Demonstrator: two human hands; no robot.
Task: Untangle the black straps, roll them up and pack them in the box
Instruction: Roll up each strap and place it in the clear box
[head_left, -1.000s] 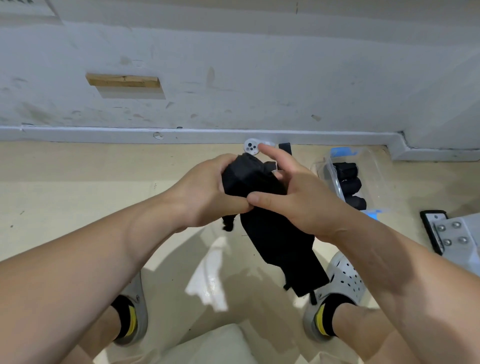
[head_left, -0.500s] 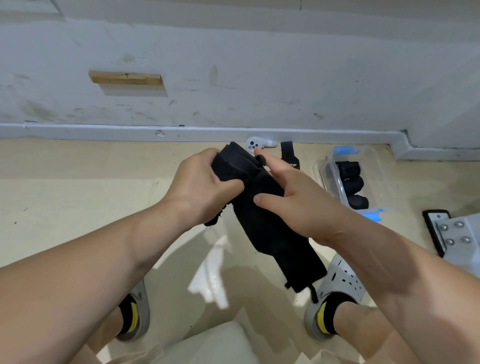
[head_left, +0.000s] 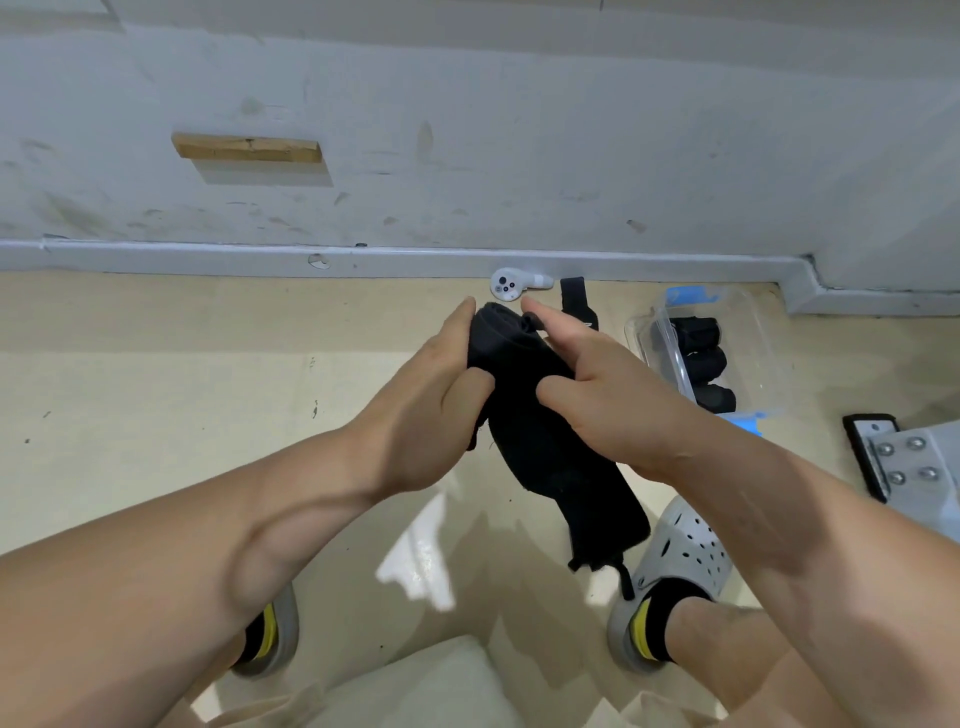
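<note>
A short wooden block (head_left: 247, 148) sits on the grey wall (head_left: 519, 130) at the far left. Nearer, above the floor (head_left: 156, 364), the left hand (head_left: 431, 395) grips the rolled upper end of a black strap (head_left: 545, 431), with its fingers curled round the far side and its thumb on the near side. The strap's loose tail hangs down to the right towards a grey shoe (head_left: 680, 551). The right hand (head_left: 608, 395) pinches the same roll from the other side, forefinger stretched over the top and thumb pressed against the fabric. Beyond the hands, by the skirting, lies a white controller (head_left: 511, 285), with a second strap (head_left: 577, 306) flat on the floor just to its right. Further right stands the clear box (head_left: 753, 332), holding three rolled straps (head_left: 698, 358) side by side. At the right edge is a bolted metal plate (head_left: 914, 467).
</note>
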